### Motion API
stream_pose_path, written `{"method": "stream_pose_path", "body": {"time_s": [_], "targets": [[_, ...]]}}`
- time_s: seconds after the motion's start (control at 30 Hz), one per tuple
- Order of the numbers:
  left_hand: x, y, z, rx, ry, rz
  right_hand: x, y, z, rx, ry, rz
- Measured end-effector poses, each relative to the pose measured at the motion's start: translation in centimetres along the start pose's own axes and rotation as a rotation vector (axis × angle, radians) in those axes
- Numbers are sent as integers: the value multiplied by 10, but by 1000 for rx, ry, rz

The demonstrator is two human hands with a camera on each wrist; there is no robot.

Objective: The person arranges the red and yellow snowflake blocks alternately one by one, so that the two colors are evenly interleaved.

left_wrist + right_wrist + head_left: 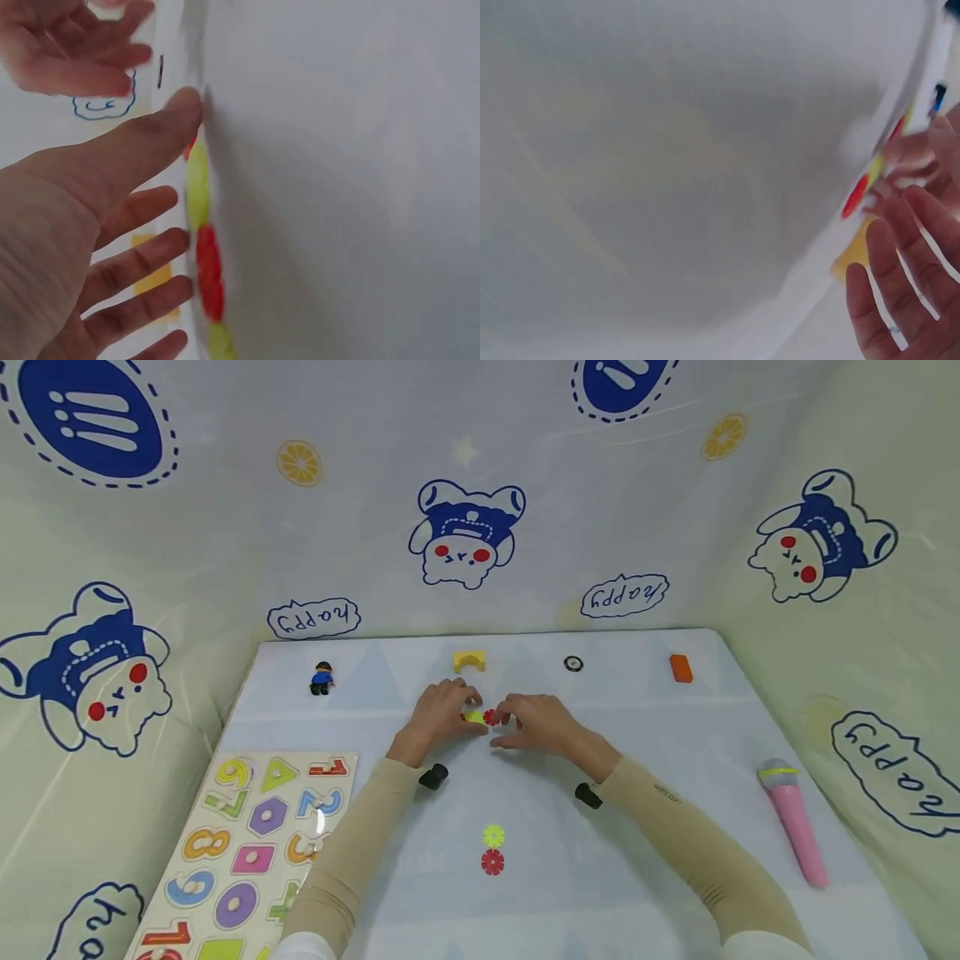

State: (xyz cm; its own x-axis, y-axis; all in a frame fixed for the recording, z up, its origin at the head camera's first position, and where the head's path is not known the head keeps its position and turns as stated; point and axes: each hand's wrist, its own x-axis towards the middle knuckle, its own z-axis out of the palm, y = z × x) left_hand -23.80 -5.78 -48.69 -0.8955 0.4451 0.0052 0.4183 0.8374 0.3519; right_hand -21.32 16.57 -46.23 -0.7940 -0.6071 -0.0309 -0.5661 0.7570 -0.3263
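Several upside-down "happy" bubbles [626, 596] print the backdrop [367, 518]; puzzle board [257, 840] carries digits. My left hand [442, 712] and right hand [543, 722] sit loosely spread, no grip visible. Between them: red-and-yellow disc row [474, 717]. Probably aligning it; next move likely wants a light fingertip nudge.

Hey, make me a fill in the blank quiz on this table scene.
Between the left hand and right hand lie flower-shaped pieces coloured yellow-green and ____.
The microphone has a ____ handle.
The arch-shaped block is ____.
The toy figure wears a ____ top.

Missing words: red; pink; yellow; blue.
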Motion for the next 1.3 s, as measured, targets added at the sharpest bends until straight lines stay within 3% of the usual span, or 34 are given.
{"method": "stream_pose_path", "body": {"time_s": [0.17, 0.33, 0.57, 0.83, 1.3], "targets": [[3, 2, 5, -26, 15, 23, -27, -24, 13, 24, 10, -131], [2, 6, 6, -39, 31, 19, -66, -50, 33, 38, -68, -245], [2, 9, 5, -42, 47, 18, -108, -64, 52, 32, -120, -378], [4, 6, 8, -27, 26, 6, -117, -64, 61, 52, -49, -442], [4, 12, 9, -21, 32, 12, -111, -69, 57, 62, -121, -399]]}}
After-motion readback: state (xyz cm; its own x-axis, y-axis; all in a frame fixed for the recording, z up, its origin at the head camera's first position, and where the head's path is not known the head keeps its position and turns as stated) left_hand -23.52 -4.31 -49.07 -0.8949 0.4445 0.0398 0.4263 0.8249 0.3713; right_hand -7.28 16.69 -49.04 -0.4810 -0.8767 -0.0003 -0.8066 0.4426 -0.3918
